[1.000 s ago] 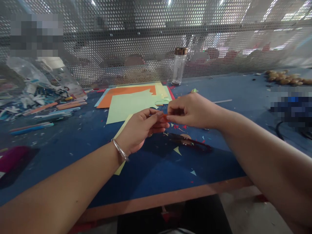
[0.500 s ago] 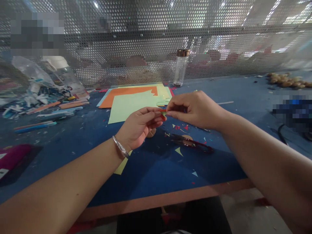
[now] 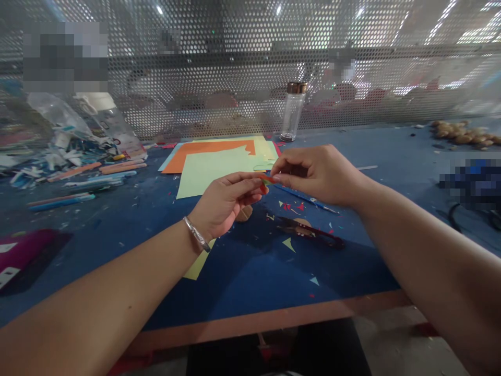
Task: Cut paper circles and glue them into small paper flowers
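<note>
My left hand (image 3: pixel 225 203) and my right hand (image 3: pixel 317 175) meet above the blue table (image 3: pixel 117 230), both pinching one small red and green paper piece (image 3: pixel 266 180) between thumb and fingertips. A silver bracelet (image 3: pixel 197 235) circles my left wrist. Below the hands lie dark scissors (image 3: pixel 311 232), a round brown paper disc (image 3: pixel 245 213) and small coloured paper triangles. A thin blue pen (image 3: pixel 309 198) lies under my right hand. A yellow sheet (image 3: pixel 198 263) sticks out from under my left wrist.
Orange, light green and yellow paper sheets (image 3: pixel 215 159) lie stacked beyond the hands. A clear bottle (image 3: pixel 293 110) stands by the perforated metal screen (image 3: pixel 235 62). Pencils and paper scraps (image 3: pixel 74 167) pile at the left, a magenta object (image 3: pixel 23 256) at far left, brown pieces (image 3: pixel 462 133) at far right.
Both hands have shifted slightly right and up while still pinching the small paper piece. The brown disc and the blue pen have come into sight beneath them.
</note>
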The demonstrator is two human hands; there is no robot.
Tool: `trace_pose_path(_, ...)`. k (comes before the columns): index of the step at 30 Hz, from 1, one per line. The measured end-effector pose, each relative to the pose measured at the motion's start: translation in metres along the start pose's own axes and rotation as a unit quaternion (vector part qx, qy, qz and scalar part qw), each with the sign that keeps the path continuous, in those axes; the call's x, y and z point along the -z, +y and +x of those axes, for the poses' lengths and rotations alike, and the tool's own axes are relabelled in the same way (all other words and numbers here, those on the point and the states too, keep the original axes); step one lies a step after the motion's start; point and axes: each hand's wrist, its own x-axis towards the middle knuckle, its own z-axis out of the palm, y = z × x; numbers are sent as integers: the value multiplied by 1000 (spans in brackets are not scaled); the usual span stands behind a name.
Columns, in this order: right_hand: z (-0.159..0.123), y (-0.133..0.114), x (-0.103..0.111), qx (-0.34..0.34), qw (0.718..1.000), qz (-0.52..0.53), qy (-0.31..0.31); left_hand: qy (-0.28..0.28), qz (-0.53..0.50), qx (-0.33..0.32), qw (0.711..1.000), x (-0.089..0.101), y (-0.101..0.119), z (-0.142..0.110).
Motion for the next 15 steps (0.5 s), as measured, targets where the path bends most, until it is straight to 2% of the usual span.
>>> trace_pose_path(9,2,4,2,-6,1000,5,-29,-11,-8,-5,1000,0,1,0)
trace_pose_path(15,2,3,3,-10,998,-28,-60,-13,46,-21,999,-4,1,-4)
